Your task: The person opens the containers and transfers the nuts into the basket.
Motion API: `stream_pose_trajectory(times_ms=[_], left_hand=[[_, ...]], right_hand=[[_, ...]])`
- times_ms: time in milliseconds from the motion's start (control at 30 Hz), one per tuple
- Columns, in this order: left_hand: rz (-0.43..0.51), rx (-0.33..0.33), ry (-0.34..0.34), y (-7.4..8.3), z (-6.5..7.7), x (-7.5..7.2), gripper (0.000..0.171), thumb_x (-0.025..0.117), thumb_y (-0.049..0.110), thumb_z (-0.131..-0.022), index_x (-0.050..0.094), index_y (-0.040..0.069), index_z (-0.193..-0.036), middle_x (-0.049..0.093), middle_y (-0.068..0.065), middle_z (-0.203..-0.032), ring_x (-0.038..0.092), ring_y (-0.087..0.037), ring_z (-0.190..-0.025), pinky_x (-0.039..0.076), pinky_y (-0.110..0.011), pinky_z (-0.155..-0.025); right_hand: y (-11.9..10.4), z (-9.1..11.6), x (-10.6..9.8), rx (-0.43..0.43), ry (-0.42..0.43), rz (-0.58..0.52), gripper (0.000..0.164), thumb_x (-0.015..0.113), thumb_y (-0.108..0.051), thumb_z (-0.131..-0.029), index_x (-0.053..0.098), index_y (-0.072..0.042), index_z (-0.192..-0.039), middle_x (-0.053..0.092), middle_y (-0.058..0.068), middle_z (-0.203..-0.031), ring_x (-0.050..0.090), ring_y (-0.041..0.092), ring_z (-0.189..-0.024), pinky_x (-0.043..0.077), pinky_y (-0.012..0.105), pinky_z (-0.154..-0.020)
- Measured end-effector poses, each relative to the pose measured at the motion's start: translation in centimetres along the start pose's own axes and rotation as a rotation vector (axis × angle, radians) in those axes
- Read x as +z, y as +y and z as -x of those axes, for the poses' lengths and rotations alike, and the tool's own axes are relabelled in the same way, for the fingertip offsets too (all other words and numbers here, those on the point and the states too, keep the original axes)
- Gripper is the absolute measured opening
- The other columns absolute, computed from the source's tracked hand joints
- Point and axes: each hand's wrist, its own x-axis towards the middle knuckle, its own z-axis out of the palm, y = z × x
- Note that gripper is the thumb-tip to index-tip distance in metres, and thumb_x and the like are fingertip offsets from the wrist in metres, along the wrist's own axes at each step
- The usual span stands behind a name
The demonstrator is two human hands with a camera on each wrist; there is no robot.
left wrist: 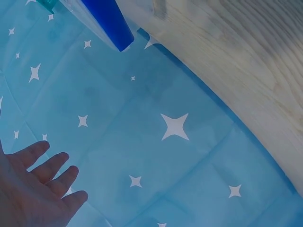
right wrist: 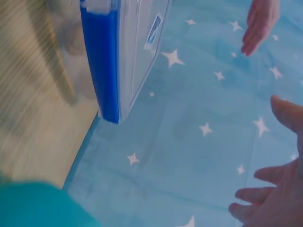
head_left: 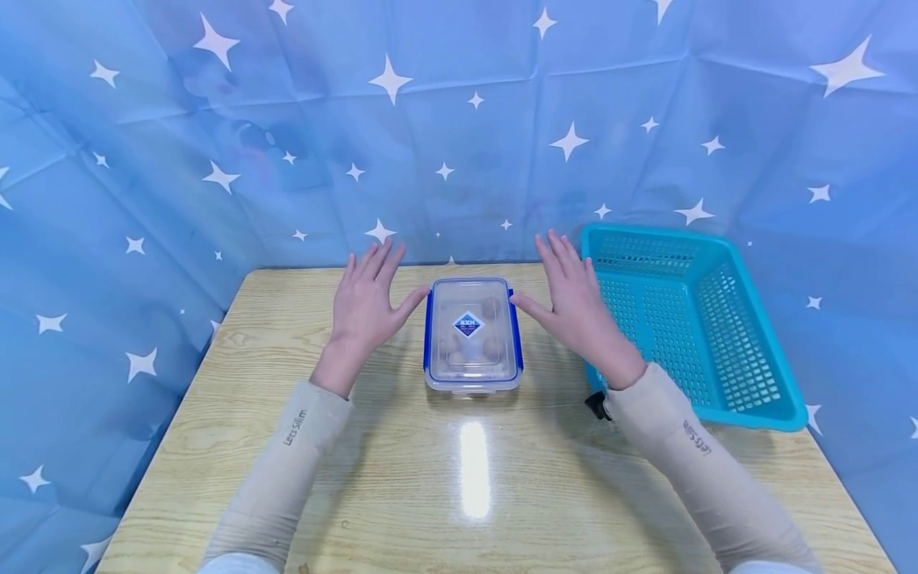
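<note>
- Flanking the box (head_left: 469, 347) at the frame's centre, the left hand (head_left: 364, 307) and right hand (head_left: 577, 307) are hovering with straight, spread fingers, holding nothing.
- The box is lying between them, probably so both can reach it evenly; round things (head_left: 491, 347) are showing inside, too hazy to name.
- The basket (head_left: 739, 343) is sitting at right, perhaps kept aside from the box.
- The wood table (head_left: 387, 494) is shining at lower centre; starry cloth (head_left: 459, 80) is hanging behind and at both sides.

lidded, blue-clipped clear box (head_left: 473, 336), flat
</note>
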Motion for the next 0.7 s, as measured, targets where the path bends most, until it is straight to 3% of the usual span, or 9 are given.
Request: stream_pose_trajectory(times_ms=[400,700], left_hand=[[-0.006,-0.006,-0.024,0.3,0.3,0.7,0.079,0.045,0.067,-0.095,0.032,0.019,-0.157,0.033,-0.008,-0.163,0.027,-0.028,-0.153,0.014,-0.046,-0.129],[0.022,-0.004,-0.035,0.5,0.5,1.5,0.076,0.047,0.064,-0.096,0.035,0.018,-0.156,0.036,-0.008,-0.162,0.030,-0.027,-0.152,0.015,-0.044,-0.129]], right_hand=[[-0.7,0.7,2.4,-0.060,-0.025,-0.075,0.088,0.064,-0.043,-0.096,0.016,-0.007,-0.160,0.010,0.017,-0.168,0.008,0.039,-0.156,0.016,0.062,-0.124],[-1.3,1.2,3.8,-0.079,-0.031,-0.121,0.085,0.063,-0.043,-0.097,0.019,-0.004,-0.159,0.010,0.016,-0.168,0.010,0.037,-0.156,0.018,0.059,-0.125]])
